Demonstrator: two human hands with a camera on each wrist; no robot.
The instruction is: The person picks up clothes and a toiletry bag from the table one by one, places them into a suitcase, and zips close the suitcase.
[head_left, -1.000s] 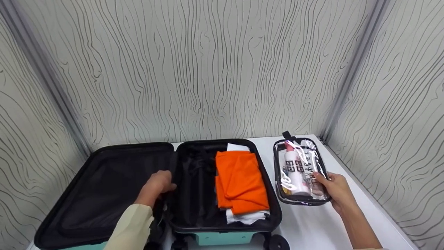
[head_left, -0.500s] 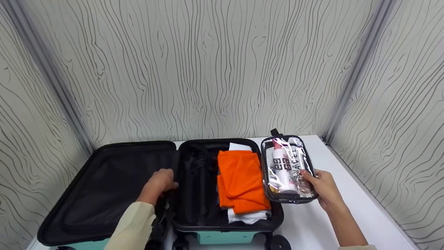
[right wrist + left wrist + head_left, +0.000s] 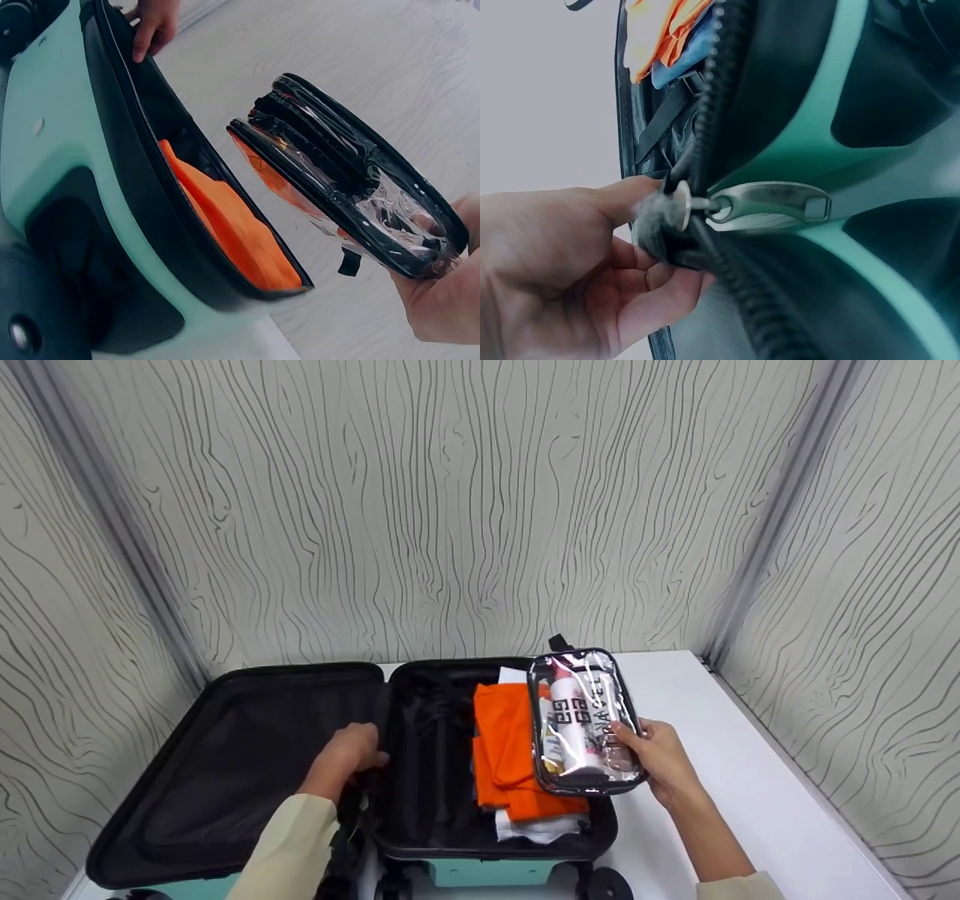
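Observation:
My right hand (image 3: 664, 757) grips a clear toiletry bag (image 3: 574, 776) with black piping by its right edge, thumb on the front. Inside it shows a white bottle with a pink top (image 3: 576, 727). The bag is up over the right part of an open suitcase (image 3: 495, 851), overlapping a folded orange garment (image 3: 499, 735) in the head view. My left hand (image 3: 351, 754) is at the fold between the suitcase halves. In the left wrist view its thumb and fingers pinch the black fabric edge (image 3: 671, 251) beside a metal zipper pull (image 3: 772, 201).
The suitcase's black-lined lid half (image 3: 255, 757) lies spread to the left. White cloth (image 3: 536, 826) shows under the orange garment, and black straps (image 3: 435, 712) lie in the left part. Suitcase wheels (image 3: 609, 883) face the front. The white table (image 3: 712, 780) extends right, with patterned walls around.
My right hand has carried the toiletry bag leftward from over the table to over the orange garment. My left hand stays at the suitcase fold.

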